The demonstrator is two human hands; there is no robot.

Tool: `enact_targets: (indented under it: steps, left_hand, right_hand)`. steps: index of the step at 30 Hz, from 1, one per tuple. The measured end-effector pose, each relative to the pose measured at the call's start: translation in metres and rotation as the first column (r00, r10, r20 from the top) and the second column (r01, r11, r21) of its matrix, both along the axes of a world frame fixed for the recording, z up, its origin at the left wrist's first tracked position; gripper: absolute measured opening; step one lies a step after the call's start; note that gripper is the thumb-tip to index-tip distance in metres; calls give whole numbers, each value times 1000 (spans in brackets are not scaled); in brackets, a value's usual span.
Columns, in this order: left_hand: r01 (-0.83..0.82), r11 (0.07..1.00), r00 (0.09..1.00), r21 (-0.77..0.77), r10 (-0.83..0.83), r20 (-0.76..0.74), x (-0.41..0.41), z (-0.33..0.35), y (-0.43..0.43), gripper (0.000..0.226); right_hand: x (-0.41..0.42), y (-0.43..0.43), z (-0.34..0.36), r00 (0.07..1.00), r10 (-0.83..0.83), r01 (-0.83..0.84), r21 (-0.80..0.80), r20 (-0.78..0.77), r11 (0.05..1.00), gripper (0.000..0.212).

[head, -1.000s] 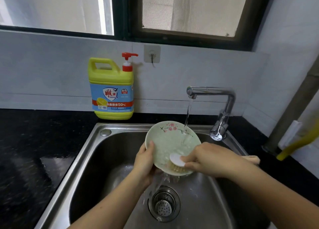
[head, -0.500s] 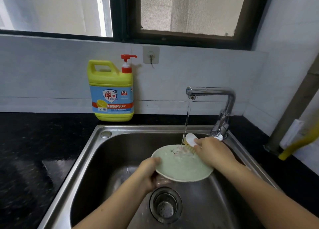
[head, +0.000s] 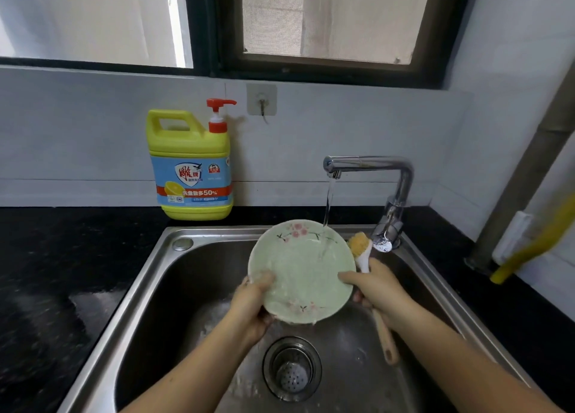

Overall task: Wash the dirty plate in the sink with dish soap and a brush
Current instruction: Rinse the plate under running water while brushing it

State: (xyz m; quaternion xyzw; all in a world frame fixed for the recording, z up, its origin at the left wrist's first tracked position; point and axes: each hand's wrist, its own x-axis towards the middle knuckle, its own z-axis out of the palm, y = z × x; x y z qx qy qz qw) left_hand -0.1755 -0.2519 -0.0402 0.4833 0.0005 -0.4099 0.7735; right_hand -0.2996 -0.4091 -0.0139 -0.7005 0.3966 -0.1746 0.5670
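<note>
While the brush was scrubbing the far edge of a nearly flat plate half a second ago, it has now come off the surface. Its bristle head stands just beside the rim at about 2 o'clock, pointing up, and touches nothing that I can see.

The plate has been tipped up to face me over the sink, above the drain. My left hand grips its rim at 8 o'clock, thumb on the face and fingers hidden behind. My right hand does double duty: the thumb presses the rim near 4 o'clock, and the fingers are wrapped round the brush handle, which runs down out of the fist toward 5 o'clock.

Water from the faucet lands on the plate near 1 o'clock and runs down its face, where a thin soapy film shows.

I read this as the switch from scrubbing to rinsing the front. The back is out of sight, so I can't say whether it is clean. With a wet rim held partly by one thumb, a slip is the risk I would watch.

The dish soap bottle stands on the counter at 11 o'clock, well apart from my hands
</note>
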Motion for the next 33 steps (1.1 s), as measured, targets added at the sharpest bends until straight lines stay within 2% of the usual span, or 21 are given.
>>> enact_targets:
  steps: [2, 4, 6, 10, 12, 14, 16, 18, 22, 25, 28, 33]
  left_hand:
    - [-10, 999, 998, -40, 13, 67, -2, 3, -2, 26]
    - [-3, 998, 993, -65, 10, 119, -3, 8, -3, 23]
    - [-24, 997, 989, -76, 35, 145, -5, 11, -4, 19]
    - [-80, 995, 994, -66, 84, 64, -14, 5, -16, 22]
    - [79, 997, 996, 22, -80, 43, -25, -1, -24, 25]
    - [317, 942, 947, 112, -320, 14, -40, -2, -32, 21]
    - [410, 906, 912, 106, -407, -45, -50, -1, -41, 26]
    - [381, 923, 923, 61, -376, -82, -53, 2, -48, 28]
    - [169, 985, 967, -30, -171, -188, -37, 6, -46, 29]
    - [53, 996, 996, 69, -47, -82, -19, 4, -37, 28]
    - [16, 983, 998, 181, -26, 54, -9, 6, -26, 23]
    - [47, 973, 981, 226, -87, 171, 0, 8, -16, 27]
  right_hand:
    - [1, 4, -7, 1000, 19, -22, 140, 25, 990, 19]
    - [5, 9, -13, 998, 32, -44, 236, 53, 971, 19]
    - [8, 11, -18, 993, 1, -35, 279, 121, 960, 21]
    - [12, 19, -18, 964, -40, -38, 285, 262, 958, 22]
    - [13, 22, -19, 949, -63, -24, 269, 309, 963, 24]
    - [14, 22, -20, 929, -89, -4, 251, 358, 968, 26]
    - [14, 21, -20, 910, -107, 7, 243, 401, 970, 24]
    - [13, 19, -17, 902, -94, 15, 187, 421, 982, 23]
    - [8, 12, -9, 903, -13, -12, 53, 430, 999, 28]
    - [6, 6, -8, 936, 7, -5, -7, 352, 1000, 27]
    - [7, 5, -11, 960, 2, -21, 67, 280, 998, 23]
    - [9, 5, -10, 989, -22, -18, 264, 147, 964, 13]
